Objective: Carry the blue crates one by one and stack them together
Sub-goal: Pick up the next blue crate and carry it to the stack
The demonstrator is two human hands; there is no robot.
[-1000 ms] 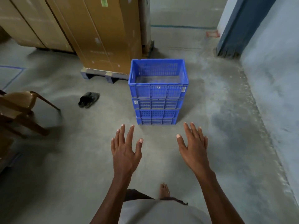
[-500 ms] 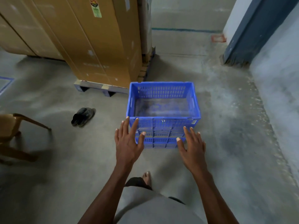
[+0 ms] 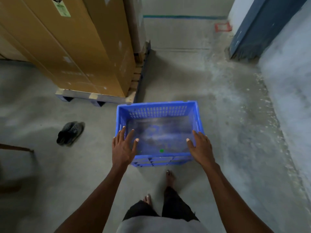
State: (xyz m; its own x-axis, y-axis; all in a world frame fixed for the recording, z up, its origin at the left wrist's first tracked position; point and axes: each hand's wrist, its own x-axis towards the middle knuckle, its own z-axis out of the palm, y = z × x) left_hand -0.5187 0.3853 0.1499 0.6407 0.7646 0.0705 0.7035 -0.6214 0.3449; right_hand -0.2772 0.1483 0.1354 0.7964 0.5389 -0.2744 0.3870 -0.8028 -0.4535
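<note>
Head view shows both of my hands held out over the top blue crate [image 3: 159,111]. My left hand [image 3: 123,148] is spread flat with straight fingers, above the near left corner of the crate. My right hand [image 3: 201,148] is spread flat too, above the near right corner. Neither hand holds anything. I cannot tell if my fingers touch the rim yet or just float over it.

The crate sits on the floor [image 3: 218,115] right in front of my bare feet. It is on top of other blue crates [image 3: 159,163], and I can only see a bit of their near side peeking out under it. I cannot count them from here.

I think the crate is hard plastic, so it will stay stiff and not bend. It has lots of little holes in its walls, so it is likely light. The rim looks thick, so I think the best place to take hold is the left and right rims, one hand on each side.

Inside, the crate looks almost bare. I see a dusty bottom and one small green dot [image 3: 161,150] near my side.

Far and to the left is a big brown box [image 3: 75,47] on a wooden pallet [image 3: 94,96]. A dark shoe [image 3: 70,132] lies on the floor to the left.
</note>
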